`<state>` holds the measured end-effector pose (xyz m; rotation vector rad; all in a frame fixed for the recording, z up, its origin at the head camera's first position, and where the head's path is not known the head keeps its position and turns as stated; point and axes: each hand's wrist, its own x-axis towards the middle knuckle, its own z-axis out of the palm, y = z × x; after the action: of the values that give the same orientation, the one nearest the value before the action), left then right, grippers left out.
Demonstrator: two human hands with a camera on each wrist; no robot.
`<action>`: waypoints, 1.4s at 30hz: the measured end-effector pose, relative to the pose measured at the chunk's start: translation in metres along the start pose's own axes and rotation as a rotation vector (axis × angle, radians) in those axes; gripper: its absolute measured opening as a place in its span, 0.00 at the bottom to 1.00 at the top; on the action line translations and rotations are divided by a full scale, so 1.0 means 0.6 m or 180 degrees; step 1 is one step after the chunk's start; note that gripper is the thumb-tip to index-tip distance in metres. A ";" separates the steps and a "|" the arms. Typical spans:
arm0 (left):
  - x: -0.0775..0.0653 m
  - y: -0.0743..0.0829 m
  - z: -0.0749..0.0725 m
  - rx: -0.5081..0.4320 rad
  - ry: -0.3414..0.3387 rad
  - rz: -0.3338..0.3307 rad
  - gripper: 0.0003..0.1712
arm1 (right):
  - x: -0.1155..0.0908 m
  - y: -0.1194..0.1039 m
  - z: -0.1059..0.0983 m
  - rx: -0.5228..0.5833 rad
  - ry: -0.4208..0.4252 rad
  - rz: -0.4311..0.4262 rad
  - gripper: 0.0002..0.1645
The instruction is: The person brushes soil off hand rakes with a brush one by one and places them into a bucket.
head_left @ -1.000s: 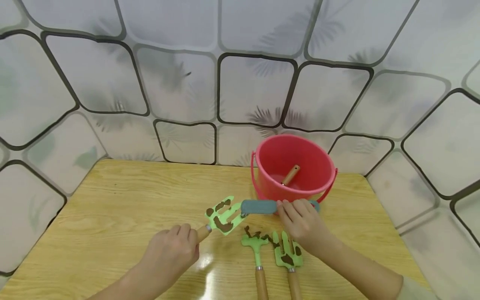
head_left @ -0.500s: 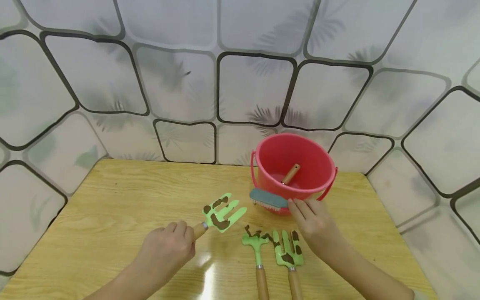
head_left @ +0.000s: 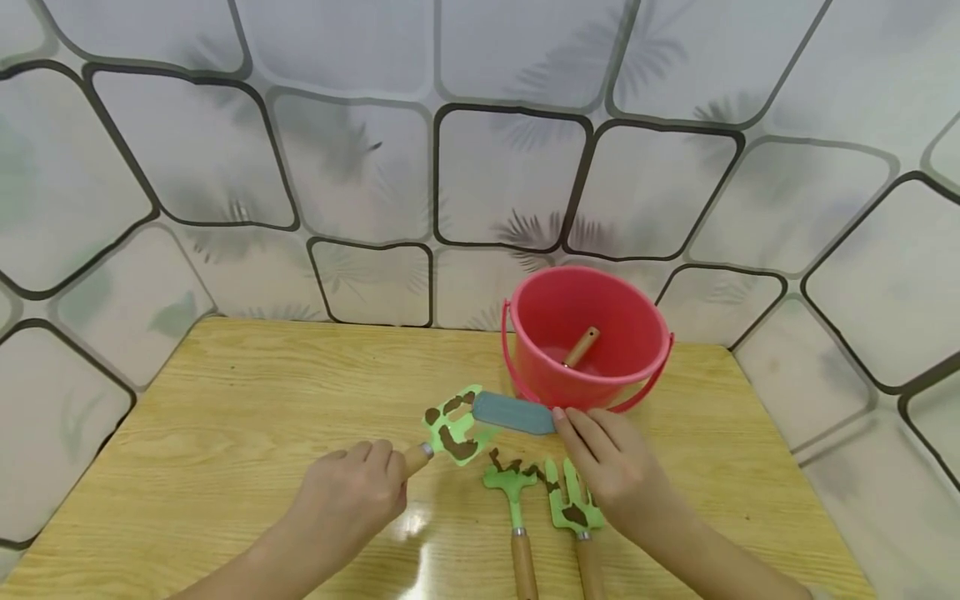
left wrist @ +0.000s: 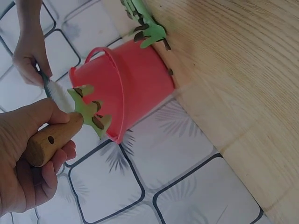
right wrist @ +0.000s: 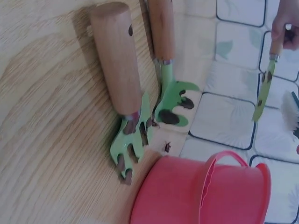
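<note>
My left hand (head_left: 348, 492) grips the wooden handle of a small green hand fork (head_left: 457, 433), its tines smeared with brown patches. In the left wrist view the thumb lies along that handle. My right hand (head_left: 618, 471) holds a brush (head_left: 513, 413) with a blue-grey back, which covers part of the raised fork's tines in the head view. Pale bristles (left wrist: 58, 95) show close behind the fork in the left wrist view; whether they touch it I cannot tell. Below, a green rake (head_left: 514, 500) and a second hand fork (head_left: 576, 521) lie on the table, both with brown patches.
A red bucket (head_left: 543, 367) stands at the back right of the wooden table (head_left: 262, 400), its handle hanging down. Inside it leans a wooden tool handle (head_left: 581, 347). A patterned wall covering (head_left: 510, 183) rises behind the table's back edge.
Half a second ago the brush was off to the right, before the bucket, bristles showing; it has moved left over the tines again. The held fork has shifted slightly right.
</note>
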<state>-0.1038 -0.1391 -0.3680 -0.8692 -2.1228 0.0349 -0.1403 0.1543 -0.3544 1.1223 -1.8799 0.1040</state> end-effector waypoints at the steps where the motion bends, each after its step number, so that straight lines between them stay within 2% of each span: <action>1: 0.002 0.001 0.000 0.0013 -0.0005 0.0014 0.24 | 0.004 -0.004 0.001 -0.0032 0.0031 -0.0032 0.19; 5: 0.007 0.006 0.003 0.0041 0.0019 0.0031 0.24 | 0.018 -0.020 0.014 -0.0094 0.0119 -0.0122 0.18; 14: 0.014 0.010 0.006 0.0083 0.0125 0.0060 0.21 | 0.024 -0.035 0.038 -0.0157 0.0033 -0.0317 0.17; 19: 0.014 0.011 0.008 0.0059 0.0132 0.0079 0.21 | 0.016 -0.037 0.052 -0.0254 -0.0218 -0.0310 0.18; 22: 0.014 0.013 0.010 0.0042 0.0105 0.0074 0.22 | 0.012 -0.035 0.062 -0.0356 -0.0401 -0.0304 0.19; 28: 0.009 0.016 0.009 -0.0015 -0.0074 0.0011 0.25 | 0.006 -0.018 0.095 -0.0627 -0.0435 -0.0411 0.19; 33: 0.003 0.019 0.004 -0.0054 -0.0191 -0.0001 0.25 | -0.002 0.001 0.110 -0.0840 -0.0391 -0.0294 0.20; 42: -0.004 0.015 0.006 0.0058 -0.0159 -0.0014 0.24 | 0.000 0.023 0.092 -0.0978 -0.0428 -0.0059 0.22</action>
<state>-0.1002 -0.1328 -0.3746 -0.8612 -2.1676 0.0742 -0.1866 0.1358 -0.3813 0.9533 -1.9237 -0.2689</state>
